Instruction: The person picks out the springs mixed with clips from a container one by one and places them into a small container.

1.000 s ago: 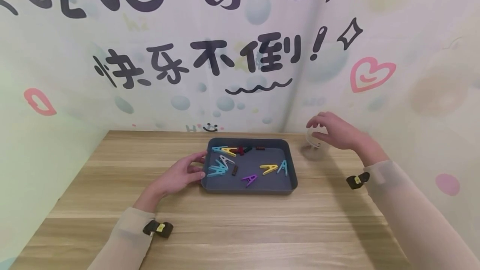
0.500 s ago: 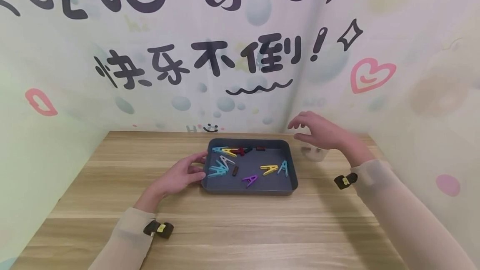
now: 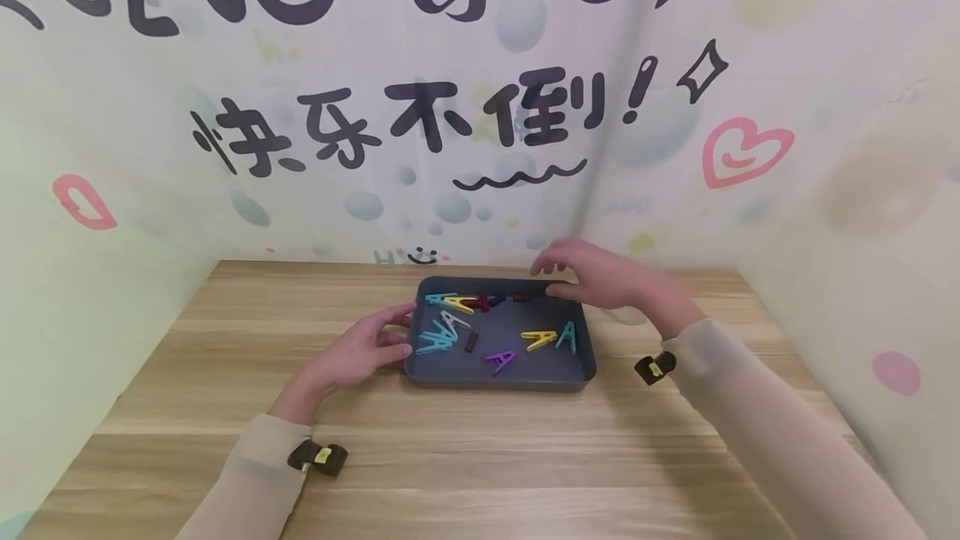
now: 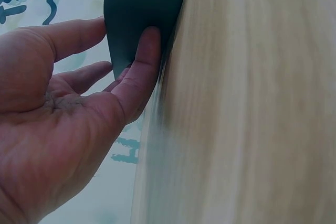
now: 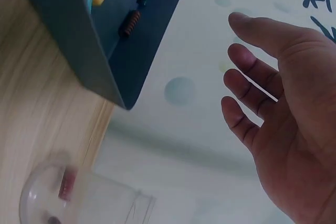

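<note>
A dark grey tray (image 3: 495, 384) lies on the wooden table, holding several clothespins: purple (image 3: 500, 361), yellow (image 3: 537, 338), grey (image 3: 453, 322) and blue ones. Small ridged pieces lie there too, a brown one (image 3: 471, 342) and a dark red one (image 3: 521, 297). My left hand (image 3: 363, 352) touches the tray's left side with fingers extended, as the left wrist view shows on the tray wall (image 4: 142, 9). Over the tray's back right corner, my right hand (image 3: 603, 280) hovers with fingers loosely bent and nothing in it.
A clear jar (image 5: 113, 200) stands right of the tray, partly hidden by the right hand in the head view. Inside it is a small red piece (image 5: 67, 183). A printed wall cloth (image 3: 420, 190) rises behind the table's back edge.
My right hand has moved left, from above the clear jar to the tray's back right corner. The left hand and the tray have stayed in place.
</note>
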A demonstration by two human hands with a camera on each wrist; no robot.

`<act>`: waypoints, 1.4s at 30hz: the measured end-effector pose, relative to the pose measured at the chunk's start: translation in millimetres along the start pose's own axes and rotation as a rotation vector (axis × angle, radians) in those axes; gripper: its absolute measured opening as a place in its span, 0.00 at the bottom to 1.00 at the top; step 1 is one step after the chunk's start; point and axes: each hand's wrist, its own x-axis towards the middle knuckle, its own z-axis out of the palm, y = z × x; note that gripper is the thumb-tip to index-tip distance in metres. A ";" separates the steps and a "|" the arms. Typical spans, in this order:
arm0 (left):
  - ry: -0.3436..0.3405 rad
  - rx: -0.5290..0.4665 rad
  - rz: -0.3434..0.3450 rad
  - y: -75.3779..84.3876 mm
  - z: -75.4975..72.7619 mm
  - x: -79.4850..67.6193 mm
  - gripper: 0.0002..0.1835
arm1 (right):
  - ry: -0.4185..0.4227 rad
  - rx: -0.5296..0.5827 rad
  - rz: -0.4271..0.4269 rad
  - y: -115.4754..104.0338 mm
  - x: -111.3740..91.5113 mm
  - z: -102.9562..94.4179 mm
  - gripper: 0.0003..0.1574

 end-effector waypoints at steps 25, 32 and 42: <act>0.009 0.019 0.004 -2.5 -0.2 -0.2 0.35 | -0.189 -0.036 -0.109 -59.3 49.8 44.6 0.20; 0.007 0.013 0.002 -1.3 -0.7 -0.8 0.36 | -0.247 -0.054 -0.071 -67.8 52.5 59.2 0.21; 0.003 0.013 -0.002 -1.4 -1.0 -1.2 0.35 | -0.283 -0.107 -0.083 -68.7 55.0 75.2 0.19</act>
